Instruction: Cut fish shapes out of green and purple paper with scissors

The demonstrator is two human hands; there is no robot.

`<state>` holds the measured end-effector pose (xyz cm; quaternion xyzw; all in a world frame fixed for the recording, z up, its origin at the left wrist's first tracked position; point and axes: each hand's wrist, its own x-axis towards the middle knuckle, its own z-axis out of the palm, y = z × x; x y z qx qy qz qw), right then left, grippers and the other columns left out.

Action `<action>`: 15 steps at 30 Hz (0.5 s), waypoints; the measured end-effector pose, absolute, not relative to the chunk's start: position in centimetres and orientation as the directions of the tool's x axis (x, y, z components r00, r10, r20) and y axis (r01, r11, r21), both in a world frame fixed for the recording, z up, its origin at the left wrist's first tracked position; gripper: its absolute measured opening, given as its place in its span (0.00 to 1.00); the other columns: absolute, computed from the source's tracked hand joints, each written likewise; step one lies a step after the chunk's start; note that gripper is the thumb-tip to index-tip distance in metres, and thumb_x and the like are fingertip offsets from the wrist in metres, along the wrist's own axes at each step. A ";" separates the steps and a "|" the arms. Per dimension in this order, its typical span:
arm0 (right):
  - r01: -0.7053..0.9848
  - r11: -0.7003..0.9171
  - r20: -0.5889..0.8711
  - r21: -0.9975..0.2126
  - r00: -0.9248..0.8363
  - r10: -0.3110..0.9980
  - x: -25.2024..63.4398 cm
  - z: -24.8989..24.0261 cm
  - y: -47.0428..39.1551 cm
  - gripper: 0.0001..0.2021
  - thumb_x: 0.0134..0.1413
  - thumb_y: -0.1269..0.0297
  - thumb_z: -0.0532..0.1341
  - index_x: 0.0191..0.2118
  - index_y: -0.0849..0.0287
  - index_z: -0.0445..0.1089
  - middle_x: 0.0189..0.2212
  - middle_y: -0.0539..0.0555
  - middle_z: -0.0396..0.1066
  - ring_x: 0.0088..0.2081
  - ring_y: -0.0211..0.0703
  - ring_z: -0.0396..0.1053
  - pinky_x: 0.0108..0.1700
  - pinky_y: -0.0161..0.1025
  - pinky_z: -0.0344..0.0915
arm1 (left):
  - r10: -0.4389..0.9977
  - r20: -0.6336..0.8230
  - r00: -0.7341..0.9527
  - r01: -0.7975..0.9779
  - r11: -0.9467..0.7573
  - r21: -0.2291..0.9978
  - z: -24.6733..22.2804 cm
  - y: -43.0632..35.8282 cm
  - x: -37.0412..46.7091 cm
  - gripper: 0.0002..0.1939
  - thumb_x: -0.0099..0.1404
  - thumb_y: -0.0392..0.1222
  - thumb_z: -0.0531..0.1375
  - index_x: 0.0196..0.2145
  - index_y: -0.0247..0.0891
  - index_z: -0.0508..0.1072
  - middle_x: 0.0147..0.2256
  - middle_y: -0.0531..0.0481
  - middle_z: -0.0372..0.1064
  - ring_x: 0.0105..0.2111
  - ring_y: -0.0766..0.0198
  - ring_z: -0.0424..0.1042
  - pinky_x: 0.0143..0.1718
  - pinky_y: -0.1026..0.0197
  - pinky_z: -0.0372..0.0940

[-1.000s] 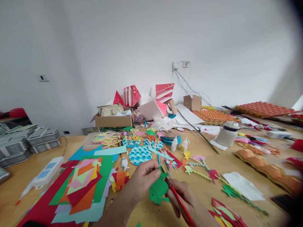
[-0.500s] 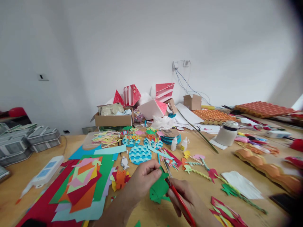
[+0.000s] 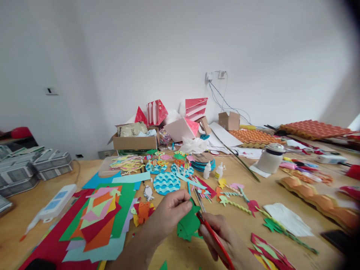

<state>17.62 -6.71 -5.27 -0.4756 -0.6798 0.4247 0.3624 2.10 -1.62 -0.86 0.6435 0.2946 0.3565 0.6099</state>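
Note:
My left hand (image 3: 171,212) pinches the upper end of a green paper fish (image 3: 188,224) between thumb and fingers. The fish hangs head down, with a dark eye and a curved line marked on it. My right hand (image 3: 222,234) is closed around red-handled scissors (image 3: 214,237), their dark blades meeting the fish's right edge. How far the blades are apart is hard to see. Below, a green paper scrap (image 3: 163,266) lies on the table. Left of my left hand are an orange cut-out (image 3: 143,212) and a small grey fish cut-out (image 3: 148,193).
Stacked coloured paper (image 3: 101,215) and a glue gun (image 3: 54,204) lie at left. Wavy blue discs (image 3: 166,183) and glue bottles (image 3: 218,171) stand ahead. Braided strings (image 3: 239,206), a white lidded jar (image 3: 270,159) and red paper scraps (image 3: 270,251) are at right.
The hands, scissors and green fish stay almost in place. The green scrap at the bottom edge shows slightly more, as the view has shifted a little.

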 end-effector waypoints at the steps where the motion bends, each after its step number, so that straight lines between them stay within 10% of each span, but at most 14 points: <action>1: 0.346 0.178 0.079 -0.921 -0.282 0.956 17.6 -5.2 -6.8 0.24 0.52 0.40 0.46 0.21 0.56 0.51 0.14 0.41 0.49 0.13 0.29 0.50 0.15 0.27 0.48 | 0.813 0.096 0.574 -0.048 -0.084 0.995 -0.8 -1.6 2.0 0.14 0.54 0.50 0.56 0.22 0.37 0.59 0.22 0.56 0.50 0.25 0.68 0.51 0.26 0.66 0.48; 15: 0.414 0.176 0.032 -0.893 -0.332 0.943 18.2 -3.9 -7.3 0.24 0.52 0.39 0.46 0.20 0.56 0.52 0.12 0.42 0.49 0.12 0.30 0.51 0.13 0.28 0.46 | 0.721 0.037 0.692 0.054 -0.103 0.993 -0.6 -0.7 0.7 0.11 0.54 0.47 0.57 0.22 0.37 0.62 0.23 0.56 0.50 0.25 0.68 0.50 0.25 0.66 0.46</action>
